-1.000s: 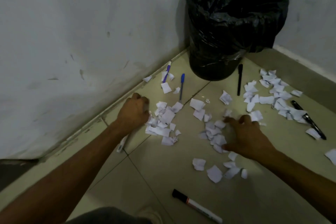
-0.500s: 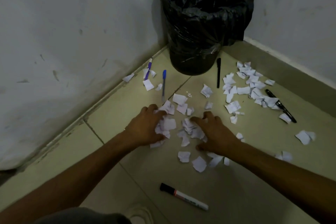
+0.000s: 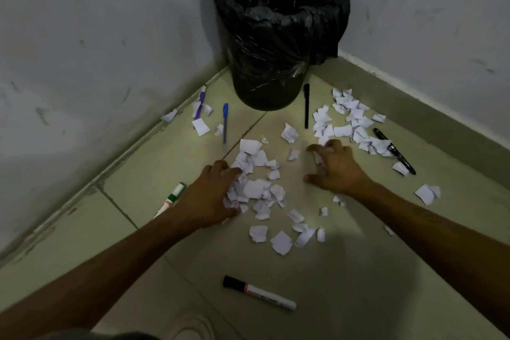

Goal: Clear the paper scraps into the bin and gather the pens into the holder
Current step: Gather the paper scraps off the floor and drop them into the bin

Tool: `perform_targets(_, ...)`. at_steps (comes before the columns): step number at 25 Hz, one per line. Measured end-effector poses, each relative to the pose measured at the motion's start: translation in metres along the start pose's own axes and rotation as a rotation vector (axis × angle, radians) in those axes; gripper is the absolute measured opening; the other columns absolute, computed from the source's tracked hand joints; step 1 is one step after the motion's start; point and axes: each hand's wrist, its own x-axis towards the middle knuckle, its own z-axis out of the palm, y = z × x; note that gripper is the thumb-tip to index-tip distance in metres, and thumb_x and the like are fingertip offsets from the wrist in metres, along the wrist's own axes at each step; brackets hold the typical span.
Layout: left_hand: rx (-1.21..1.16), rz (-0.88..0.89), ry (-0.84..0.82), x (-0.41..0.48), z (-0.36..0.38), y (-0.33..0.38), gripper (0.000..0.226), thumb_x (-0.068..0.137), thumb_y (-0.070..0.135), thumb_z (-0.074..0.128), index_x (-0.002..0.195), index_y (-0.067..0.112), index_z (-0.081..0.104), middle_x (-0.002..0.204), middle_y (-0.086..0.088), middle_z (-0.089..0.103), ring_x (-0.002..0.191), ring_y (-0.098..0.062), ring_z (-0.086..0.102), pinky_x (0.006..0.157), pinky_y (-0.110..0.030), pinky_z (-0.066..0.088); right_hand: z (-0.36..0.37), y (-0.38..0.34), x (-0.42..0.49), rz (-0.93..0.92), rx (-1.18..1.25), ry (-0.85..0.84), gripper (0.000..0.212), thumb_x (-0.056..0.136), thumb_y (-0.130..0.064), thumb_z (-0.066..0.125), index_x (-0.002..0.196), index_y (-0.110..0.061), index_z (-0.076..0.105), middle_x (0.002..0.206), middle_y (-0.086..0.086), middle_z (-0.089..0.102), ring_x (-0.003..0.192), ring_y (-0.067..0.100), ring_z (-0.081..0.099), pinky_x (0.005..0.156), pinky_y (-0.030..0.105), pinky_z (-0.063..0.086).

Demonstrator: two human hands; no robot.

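Watching the head feed, I am looking down into a corner where two scuffed pale walls [image 3: 96, 36] are meeting over a tiled floor [image 3: 372, 270]. The bin [image 3: 265, 80], lined with a black bag, is standing at the far end, right in that corner. Bare forearms [image 3: 110, 270] are reaching in from the near edge. Paper scraps [image 3: 256, 188] are lying heaped at the middle of the floor, and a second scatter [image 3: 350, 121] is spreading at the far right, near the bin. The left hand [image 3: 209, 196] is cupping the heap's left edge, fingers and thumb curling around the paper. The right hand [image 3: 336, 171] is sitting right of the heap, fingers apart and bent like a claw, tips touching the floor and a few scraps. A black-capped marker [image 3: 259, 292] is lying nearest me, and a green marker [image 3: 171, 199] is poking out beside the left wrist. A blue pen [image 3: 225, 125] and a purple pen [image 3: 201, 102] are lying far left by the wall. One black pen [image 3: 306, 109] is resting just beside the bin's base, and another black pen [image 3: 394, 150] is lying partly under the right scatter.
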Motion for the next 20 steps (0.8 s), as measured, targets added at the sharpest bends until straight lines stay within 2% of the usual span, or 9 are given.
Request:
perform_targets(3,-0.050,0.072,0.047,0.006,0.000,0.005,0.093,0.068,0.048,0.080,0.145,0.023,0.033,0.141,-0.007,0.036,0.121,-0.028,0.042,0.095,-0.038,0.045,0.013,-0.025,-0.022,-0.171,0.070,-0.029,0.076,0.077,-0.054,0.072,0.143,-0.036,0.038,0.146,0.010,0.030,0.132,0.038,0.031,0.107,0.045,0.036)
perform_targets(5,0.021,0.040,0.048,0.007,-0.003,0.004,0.101,0.064,0.057,0.078,0.147,0.028,0.027,0.147,-0.005,0.030,0.127,-0.027,0.037,0.093,-0.042,0.048,0.020,-0.039,-0.034,-0.221,0.082,-0.032,0.089,0.072,-0.063,0.071,0.147,-0.040,0.029,0.152,0.007,0.025,0.135,0.035,0.028,0.107,0.047,0.038)
perform_targets(7,0.107,0.015,0.011,0.007,-0.002,0.005,0.107,0.061,0.061,0.077,0.148,0.031,0.022,0.149,-0.004,0.026,0.130,-0.027,0.032,0.093,-0.044,0.048,0.026,-0.052,-0.041,-0.291,-0.012,-0.037,0.104,0.065,-0.070,0.072,0.150,-0.046,0.017,0.160,0.004,0.009,0.142,0.035,0.017,0.107,0.051,0.039)
perform_targets(9,0.105,0.050,-0.015,0.009,0.001,0.009,0.100,0.063,0.057,0.078,0.146,0.031,0.028,0.145,-0.007,0.030,0.126,-0.028,0.034,0.093,-0.043,0.047,0.036,-0.065,-0.040,-0.377,-0.117,-0.070,0.105,0.066,-0.067,0.074,0.150,-0.047,0.015,0.163,0.007,0.002,0.143,0.036,0.011,0.106,0.052,0.040)
perform_targets(12,-0.038,0.084,0.059,0.016,0.003,0.011,0.066,0.072,0.044,0.077,0.130,0.027,0.052,0.126,-0.008,0.044,0.110,-0.028,0.047,0.087,-0.039,0.047,0.046,-0.079,-0.034,-0.463,-0.181,-0.051,0.079,0.075,-0.053,0.074,0.143,-0.036,0.039,0.151,0.014,0.025,0.131,0.038,0.030,0.098,0.046,0.045)
perform_targets(15,-0.074,0.082,0.115,0.016,0.006,0.012,0.038,0.080,0.032,0.073,0.115,0.019,0.065,0.114,-0.009,0.050,0.097,-0.027,0.056,0.081,-0.033,0.048,0.048,-0.082,-0.032,-0.491,-0.082,-0.024,0.033,0.087,-0.031,0.067,0.119,-0.023,0.063,0.128,0.013,0.045,0.109,0.028,0.051,0.080,0.031,0.044)
perform_targets(16,-0.081,0.067,0.120,0.016,0.008,0.013,0.034,0.081,0.029,0.072,0.112,0.017,0.066,0.112,-0.009,0.051,0.096,-0.027,0.057,0.080,-0.033,0.047,0.045,-0.081,-0.032,-0.487,-0.036,-0.027,0.025,0.087,-0.024,0.067,0.111,-0.019,0.067,0.121,0.012,0.050,0.103,0.026,0.054,0.076,0.029,0.043)
perform_targets(18,-0.103,0.043,0.125,0.018,0.008,0.015,0.027,0.082,0.025,0.072,0.105,0.012,0.070,0.106,-0.012,0.055,0.094,-0.028,0.057,0.077,-0.032,0.044,0.036,-0.075,-0.030,-0.447,0.099,-0.007,0.021,0.083,-0.015,0.071,0.103,-0.015,0.073,0.111,0.011,0.060,0.096,0.024,0.059,0.077,0.029,0.046)
perform_targets(20,-0.162,0.032,0.168,0.019,0.002,0.016,0.017,0.079,0.020,0.072,0.089,0.006,0.072,0.091,-0.014,0.060,0.088,-0.029,0.058,0.070,-0.032,0.041,0.021,-0.070,-0.031,-0.363,0.286,0.069,0.018,0.079,-0.011,0.076,0.098,-0.011,0.076,0.102,0.007,0.070,0.089,0.020,0.065,0.078,0.023,0.051)
